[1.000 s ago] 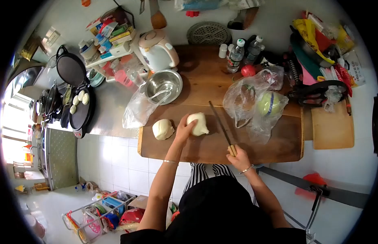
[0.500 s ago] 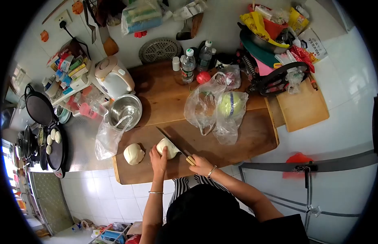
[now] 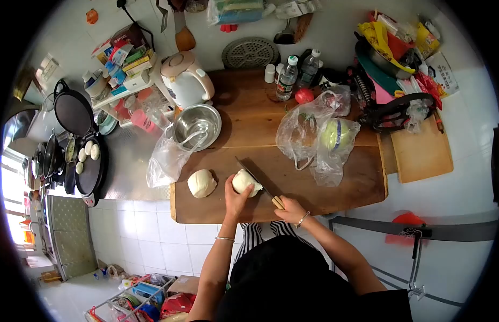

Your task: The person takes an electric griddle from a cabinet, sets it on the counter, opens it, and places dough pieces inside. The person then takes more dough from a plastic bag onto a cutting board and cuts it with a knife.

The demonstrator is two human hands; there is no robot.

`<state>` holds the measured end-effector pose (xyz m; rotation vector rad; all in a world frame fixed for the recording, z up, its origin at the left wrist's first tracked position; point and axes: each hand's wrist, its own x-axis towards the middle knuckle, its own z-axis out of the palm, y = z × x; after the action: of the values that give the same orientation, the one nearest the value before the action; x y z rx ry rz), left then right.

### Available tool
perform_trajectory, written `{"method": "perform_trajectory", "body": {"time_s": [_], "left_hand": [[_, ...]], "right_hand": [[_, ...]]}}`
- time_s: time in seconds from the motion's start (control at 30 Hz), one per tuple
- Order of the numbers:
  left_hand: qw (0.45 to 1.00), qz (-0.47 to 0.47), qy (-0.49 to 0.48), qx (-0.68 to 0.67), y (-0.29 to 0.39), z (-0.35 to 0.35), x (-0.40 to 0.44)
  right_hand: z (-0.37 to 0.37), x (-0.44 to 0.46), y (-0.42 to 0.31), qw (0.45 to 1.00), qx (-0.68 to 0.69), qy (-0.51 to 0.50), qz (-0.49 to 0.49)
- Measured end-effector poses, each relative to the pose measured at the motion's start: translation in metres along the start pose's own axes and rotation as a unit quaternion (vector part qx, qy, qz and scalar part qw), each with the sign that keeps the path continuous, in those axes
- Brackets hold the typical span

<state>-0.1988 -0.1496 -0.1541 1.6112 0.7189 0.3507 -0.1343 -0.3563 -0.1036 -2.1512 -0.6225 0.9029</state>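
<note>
A pale lump of dough [image 3: 243, 181] lies near the front of the wooden board. My left hand [image 3: 237, 199] is closed around its left and near sides, the thumb across the near face. My right hand [image 3: 292, 210] grips the light handle of a kitchen knife [image 3: 254, 175]. The blade slants along the dough's right side, its tip pointing away to the left; I cannot tell how deep it is in the dough. A second rounded lump of dough [image 3: 201, 184] rests on the board to the left, apart from both hands.
On the wooden board [image 3: 346, 194] stand a steel bowl [image 3: 213, 140], plastic bags with a green cabbage [image 3: 335, 134], water bottles [image 3: 286, 80] and a red tomato-like item [image 3: 304, 96]. A kettle [image 3: 182, 80] is behind. An open electric griddle [image 3: 94, 172] with several pale pieces sits left.
The whole view has shifted, so the board and everything on it appear farther right and higher. My left hand stays on the dough, and the knife stays along its right side.
</note>
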Motion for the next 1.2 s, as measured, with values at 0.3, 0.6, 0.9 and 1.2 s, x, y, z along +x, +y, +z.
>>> {"method": "perform_trajectory", "body": {"time_s": [0.3,0.6,0.9,1.2], "left_hand": [[0.982,0.145,0.055,0.108,0.004,0.008,-0.010],[0.986,0.123,0.046,0.100,0.001,0.002,-0.007],[0.991,0.044,0.111,-0.067,-0.013,0.013,-0.003],[0.984,0.078,0.151,-0.051,-0.013,0.015,-0.002]], "right_hand": [[-0.006,0.003,0.005,0.990,-0.110,0.085,-0.001],[-0.046,-0.034,-0.039,0.981,-0.082,0.142,-0.104],[-0.053,-0.074,-0.050,0.984,-0.085,0.100,-0.118],[-0.048,-0.078,-0.046,0.987,-0.098,0.085,-0.098]]}}
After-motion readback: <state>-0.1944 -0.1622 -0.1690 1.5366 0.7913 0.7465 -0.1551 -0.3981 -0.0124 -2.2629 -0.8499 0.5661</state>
